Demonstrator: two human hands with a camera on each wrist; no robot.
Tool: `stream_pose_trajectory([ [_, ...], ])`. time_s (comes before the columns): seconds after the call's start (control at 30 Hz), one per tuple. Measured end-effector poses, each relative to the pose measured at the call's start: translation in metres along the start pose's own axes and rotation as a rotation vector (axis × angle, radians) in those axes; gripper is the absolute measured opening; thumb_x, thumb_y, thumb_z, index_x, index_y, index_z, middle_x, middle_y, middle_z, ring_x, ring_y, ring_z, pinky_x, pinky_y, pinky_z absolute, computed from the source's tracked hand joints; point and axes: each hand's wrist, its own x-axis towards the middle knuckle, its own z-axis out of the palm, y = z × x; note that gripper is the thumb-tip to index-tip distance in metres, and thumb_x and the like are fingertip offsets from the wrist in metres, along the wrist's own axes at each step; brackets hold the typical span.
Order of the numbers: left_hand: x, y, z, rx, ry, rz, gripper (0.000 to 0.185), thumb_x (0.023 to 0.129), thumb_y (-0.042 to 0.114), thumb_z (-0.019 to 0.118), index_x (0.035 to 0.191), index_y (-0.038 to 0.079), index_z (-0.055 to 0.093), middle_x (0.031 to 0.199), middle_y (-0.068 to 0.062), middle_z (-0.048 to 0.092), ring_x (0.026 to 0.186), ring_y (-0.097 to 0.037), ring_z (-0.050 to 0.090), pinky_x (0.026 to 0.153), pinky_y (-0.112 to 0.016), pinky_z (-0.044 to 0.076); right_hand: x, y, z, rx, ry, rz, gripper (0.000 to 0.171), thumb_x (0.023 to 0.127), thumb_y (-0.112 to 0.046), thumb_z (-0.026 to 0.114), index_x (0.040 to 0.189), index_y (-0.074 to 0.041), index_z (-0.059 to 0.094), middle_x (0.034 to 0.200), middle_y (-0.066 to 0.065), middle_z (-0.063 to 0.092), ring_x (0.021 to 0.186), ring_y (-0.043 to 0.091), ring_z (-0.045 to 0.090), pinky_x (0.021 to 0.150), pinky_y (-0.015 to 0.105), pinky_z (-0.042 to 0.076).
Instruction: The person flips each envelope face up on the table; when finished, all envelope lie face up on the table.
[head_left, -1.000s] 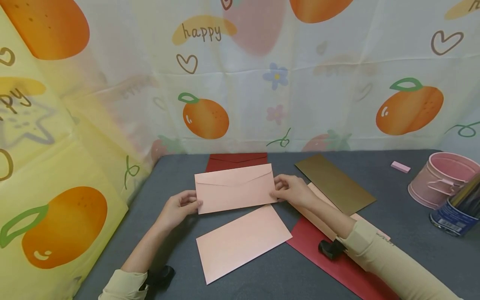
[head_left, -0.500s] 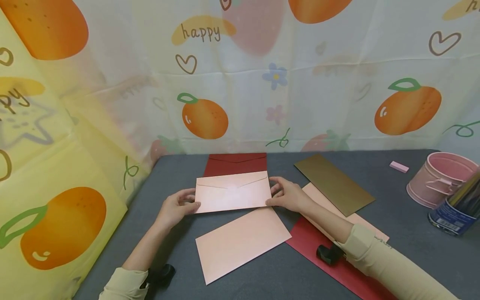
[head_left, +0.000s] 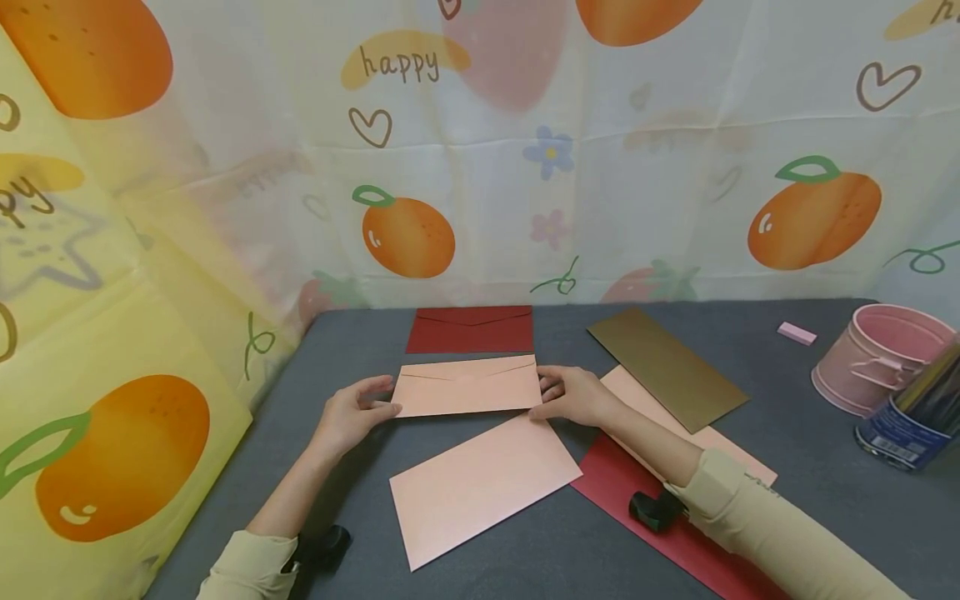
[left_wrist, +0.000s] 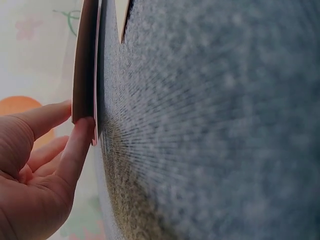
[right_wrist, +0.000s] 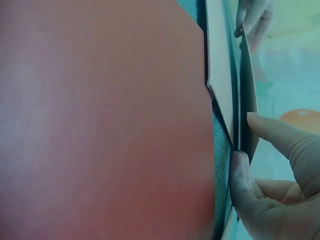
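A pale pink envelope point(head_left: 467, 387) with its flap side up is held between both hands, slightly above the dark table. My left hand point(head_left: 356, 417) pinches its left short end between thumb and fingers; in the left wrist view, the envelope point(left_wrist: 82, 60) shows edge-on between the fingertips. The right short end is pinched by my right hand point(head_left: 573, 395), also visible in the right wrist view. Just behind lies a dark red envelope point(head_left: 471, 332), flap side up. In front, a second pink envelope point(head_left: 483, 492) lies plain side up.
At right, a gold-brown envelope point(head_left: 667, 367) overlaps another pink envelope point(head_left: 738, 454), with a red one point(head_left: 622, 492) under my right forearm. Farther right stand a pink bucket point(head_left: 855, 367) and a blue container point(head_left: 900, 433) of pencil-like sticks. A small pink block point(head_left: 797, 333) lies behind.
The held pink envelope has come down and tipped flatter toward the table, and its right end has moved slightly left. More of the dark red envelope behind it now shows.
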Motion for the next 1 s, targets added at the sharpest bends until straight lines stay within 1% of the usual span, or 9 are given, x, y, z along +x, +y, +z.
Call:
stream_pose_trajectory([
  [0.2, 0.003, -0.003, 0.000, 0.028, 0.008, 0.023, 0.045, 0.088, 0.013, 0.073, 0.130, 0.000, 0.061, 0.124, -0.018, 0.064, 0.104, -0.029, 0.067, 0.080, -0.030, 0.053, 0.002, -0.002, 0.004, 0.013, 0.007, 0.003, 0.075, 0.078, -0.017, 0.083, 0.139, 0.007, 0.047, 0.106, 0.009, 0.064, 0.093, 0.018, 0.064, 0.075, 0.028, 0.053],
  [0.37, 0.003, -0.002, 0.000, 0.059, 0.013, 0.048, 0.043, 0.090, 0.011, 0.071, 0.129, -0.001, 0.061, 0.125, -0.019, 0.063, 0.108, -0.032, 0.064, 0.084, -0.040, 0.054, 0.004, -0.004, 0.006, -0.001, 0.002, 0.021, 0.076, 0.079, -0.019, 0.082, 0.141, 0.007, 0.046, 0.106, 0.007, 0.064, 0.090, 0.015, 0.064, 0.075, 0.029, 0.052],
  [0.47, 0.003, 0.000, -0.001, 0.063, -0.003, 0.041, 0.044, 0.090, 0.014, 0.071, 0.131, -0.001, 0.059, 0.127, -0.019, 0.062, 0.112, -0.033, 0.061, 0.087, -0.043, 0.053, 0.005, -0.005, 0.006, -0.013, -0.001, 0.025, 0.076, 0.079, -0.019, 0.081, 0.141, 0.007, 0.045, 0.104, 0.006, 0.064, 0.085, 0.013, 0.062, 0.073, 0.028, 0.049],
  [0.63, 0.003, 0.000, 0.000, 0.064, -0.027, 0.026, 0.048, 0.090, 0.017, 0.071, 0.133, 0.000, 0.058, 0.131, -0.019, 0.059, 0.116, -0.035, 0.059, 0.089, -0.044, 0.052, 0.006, -0.007, 0.008, -0.029, 0.005, 0.021, 0.075, 0.080, -0.018, 0.081, 0.140, 0.008, 0.046, 0.100, 0.005, 0.063, 0.080, 0.012, 0.058, 0.070, 0.026, 0.046],
  [0.87, 0.005, -0.002, 0.002, 0.070, -0.029, 0.024, 0.049, 0.090, 0.016, 0.072, 0.134, 0.000, 0.057, 0.131, -0.021, 0.059, 0.115, -0.035, 0.059, 0.090, -0.044, 0.052, 0.008, -0.007, 0.010, -0.034, 0.008, 0.037, 0.074, 0.080, -0.017, 0.081, 0.140, 0.008, 0.046, 0.098, 0.004, 0.060, 0.077, 0.012, 0.055, 0.068, 0.026, 0.044],
  [1.0, 0.005, -0.003, 0.002, 0.072, -0.034, 0.032, 0.049, 0.090, 0.016, 0.072, 0.133, -0.001, 0.057, 0.129, -0.022, 0.059, 0.114, -0.036, 0.060, 0.089, -0.044, 0.052, 0.008, -0.008, 0.011, -0.028, 0.006, 0.040, 0.072, 0.080, -0.015, 0.080, 0.139, 0.008, 0.046, 0.096, 0.004, 0.059, 0.075, 0.011, 0.054, 0.069, 0.026, 0.043],
])
